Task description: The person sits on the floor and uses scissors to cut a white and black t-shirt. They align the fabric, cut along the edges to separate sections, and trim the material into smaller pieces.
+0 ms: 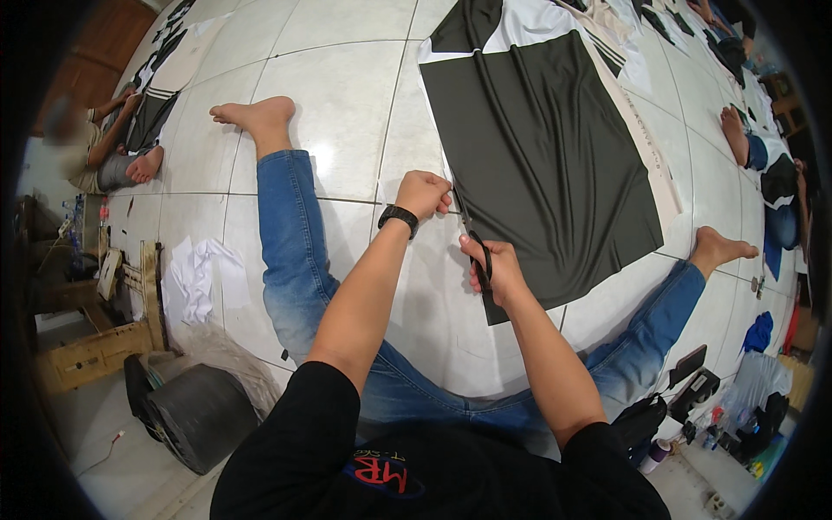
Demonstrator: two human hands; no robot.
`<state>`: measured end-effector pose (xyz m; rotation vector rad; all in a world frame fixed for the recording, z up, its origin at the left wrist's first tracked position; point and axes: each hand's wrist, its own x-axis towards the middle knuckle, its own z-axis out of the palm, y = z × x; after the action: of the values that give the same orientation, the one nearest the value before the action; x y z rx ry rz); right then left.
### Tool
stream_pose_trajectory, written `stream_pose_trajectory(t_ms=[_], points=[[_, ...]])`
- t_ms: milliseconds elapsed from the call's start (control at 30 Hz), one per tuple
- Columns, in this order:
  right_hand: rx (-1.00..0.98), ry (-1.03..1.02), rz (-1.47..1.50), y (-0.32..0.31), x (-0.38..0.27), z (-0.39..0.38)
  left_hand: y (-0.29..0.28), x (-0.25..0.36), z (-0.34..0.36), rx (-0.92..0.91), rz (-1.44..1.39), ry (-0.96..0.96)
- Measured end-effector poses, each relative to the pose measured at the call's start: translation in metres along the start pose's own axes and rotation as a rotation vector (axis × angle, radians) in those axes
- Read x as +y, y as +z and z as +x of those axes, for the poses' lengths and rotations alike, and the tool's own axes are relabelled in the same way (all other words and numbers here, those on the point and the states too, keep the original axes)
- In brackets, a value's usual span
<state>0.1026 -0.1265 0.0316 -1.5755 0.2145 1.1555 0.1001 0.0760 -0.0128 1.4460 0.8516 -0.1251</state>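
Black shirt (503, 485) and jeans (299, 230) lie nearest the camera; the jeans' legs extend to either side of the cloth (563, 182). The cloth, dark and lightly creased, is spread on the tiled floor (325, 113) between the legs. White fabric (533, 22) adjoins its far end; a pale strip (669, 204) runs along its right edge.

Hand positions:
- Left hand (422, 193), with a watch (399, 219) at the wrist: located at the left edge of the cloth. Fingers are clenched, apparently pinching that edge. The exact amount of material gripped cannot be confirmed.
- Right hand (497, 270): located over the near left part of the cloth. Fingers grasp the handles of the scissors (487, 260).

The scissors point away from the shirt, along the left edge of the cloth, blades directed toward the left hand. Blade opening cannot be determined at this size.

Step in hand (judged): trimming along the left edge of the cloth, with the left hand steadying the edge and the right hand operating the scissors.

Next move (judged): calls for keeping the edge taut, advancing the scissors parallel to it, and shifting the left hand farther along the cloth before the blades reach the fingers. Creases near the edge could pull the cut off line; smooth them first.
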Motion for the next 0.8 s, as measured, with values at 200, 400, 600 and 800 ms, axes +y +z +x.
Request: stream_pose_trajectory(t_ms=[200,400,600,800], points=[[0.028,-0.028,-0.034,0.006,-0.014,0.012,-0.002,-0.006,0.002,0.006,-0.007,0.026],[0.016,-0.058,-0.076,0.005,-0.014,0.020,-0.002,-0.005,0.001,-0.005,-0.007,0.033],[0.011,-0.054,-0.045,0.012,-0.026,0.026,-0.003,-0.005,0.000,-0.002,0.012,0.032],[0.014,-0.078,-0.051,0.016,-0.033,0.038,-0.002,-0.010,0.002,-0.011,-0.031,0.102]])
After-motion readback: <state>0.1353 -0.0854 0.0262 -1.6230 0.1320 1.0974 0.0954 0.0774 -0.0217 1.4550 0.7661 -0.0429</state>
